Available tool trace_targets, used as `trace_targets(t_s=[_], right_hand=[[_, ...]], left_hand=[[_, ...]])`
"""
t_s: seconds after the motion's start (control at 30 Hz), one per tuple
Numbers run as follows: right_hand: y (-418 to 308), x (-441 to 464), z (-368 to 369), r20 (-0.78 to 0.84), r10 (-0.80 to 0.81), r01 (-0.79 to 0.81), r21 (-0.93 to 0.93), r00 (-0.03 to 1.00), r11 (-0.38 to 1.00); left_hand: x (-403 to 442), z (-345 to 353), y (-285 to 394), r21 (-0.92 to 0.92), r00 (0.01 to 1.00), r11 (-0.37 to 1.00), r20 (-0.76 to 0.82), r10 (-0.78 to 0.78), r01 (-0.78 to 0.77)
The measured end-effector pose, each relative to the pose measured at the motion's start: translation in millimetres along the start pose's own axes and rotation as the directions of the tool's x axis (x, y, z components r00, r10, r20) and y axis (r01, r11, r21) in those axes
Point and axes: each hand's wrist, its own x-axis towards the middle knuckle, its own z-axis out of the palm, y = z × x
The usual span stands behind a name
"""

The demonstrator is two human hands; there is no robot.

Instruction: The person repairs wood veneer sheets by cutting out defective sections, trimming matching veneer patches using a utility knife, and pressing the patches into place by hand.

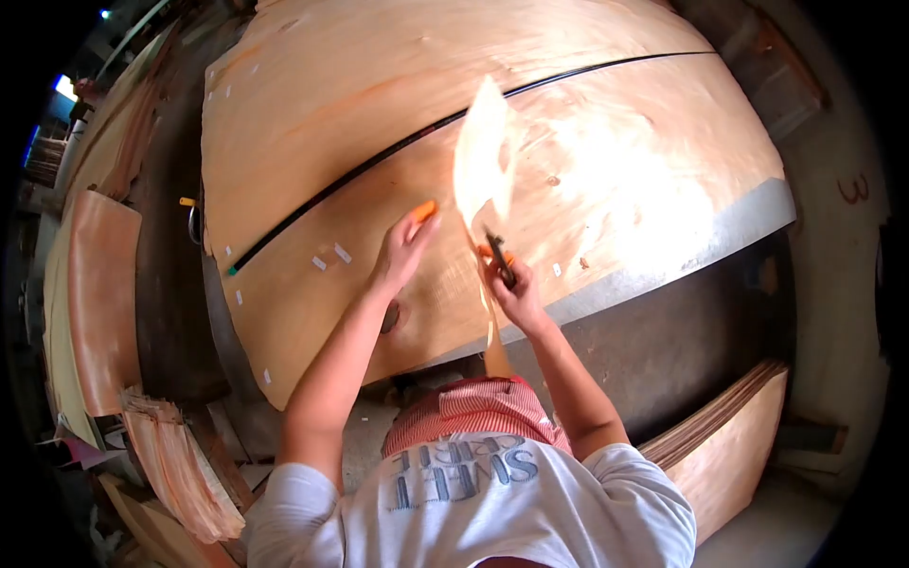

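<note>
- Right hand (521, 297): fingers clamped on the dark tool (502, 263); strip (482, 156) touching them, rising toward 12 o'clock.
- Strip: long axis 12 to 6 o'clock, above the sheet (369, 204).
- Left hand (401, 254): strip at 3 o'clock, apart; cannot tell whether the fingers are closed.
- Nearer hand: right.
</note>
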Motion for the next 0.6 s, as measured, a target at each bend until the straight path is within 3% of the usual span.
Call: trace_targets(t_s=[0.07,0.1,0.13,0.2,0.3,0.37,0.4,0.47,0.6], right_hand=[[-23.2,-25.9,6.9,0.124,-0.043,0.036,0.054,0.991,0.998],[-28.8,-35.4,12.8,0.131,-0.148,0.153,-0.026,0.98,0.988],[-31.3,-44.9,18.1,0.175,-0.143,0.151,-0.033,0.974,0.988],[-32.1,-61.8,28.9,0.243,-0.113,0.138,-0.088,0.963,0.987],[-47.8,-80.7,46.2,0.201,-0.157,0.168,-0.041,0.967,0.985],[-32.7,-94.8,49.3,0.243,-0.086,0.082,0.026,0.966,0.996],[-21.5,-102.7,52.3,0.267,-0.054,0.039,0.059,0.962,0.997],[-15.6,-112.8,61.9,0.158,-0.017,-0.026,0.268,0.987,0.963],[-17.9,-130.0,61.6,0.103,0.345,-0.359,0.345,0.933,0.867]], left_hand=[[9.4,14.5,17.6,-0.047,0.993,0.992,0.029,-0.117,0.118],[7.9,22.3,28.7,-0.097,0.985,0.98,0.048,-0.168,0.172],[5.9,23.2,33.6,-0.144,0.973,0.963,0.068,-0.219,0.227],[9.9,4.9,-9.0,-0.296,0.971,0.925,0.052,-0.232,0.237],[-15.6,-28.3,-25.8,-0.498,0.949,0.814,0.066,-0.309,0.3],[-38.0,-63.4,-32.6,-0.549,0.921,0.764,0.029,-0.388,0.339],[-49.7,-87.9,-46.0,-0.598,0.944,0.749,0.041,-0.326,0.285],[-78.0,-138.4,-63.6,-0.62,0.932,0.753,-0.095,-0.351,0.22],[-158.2,-255.4,-75.6,-0.622,0.902,0.773,-0.254,-0.35,0.125]])
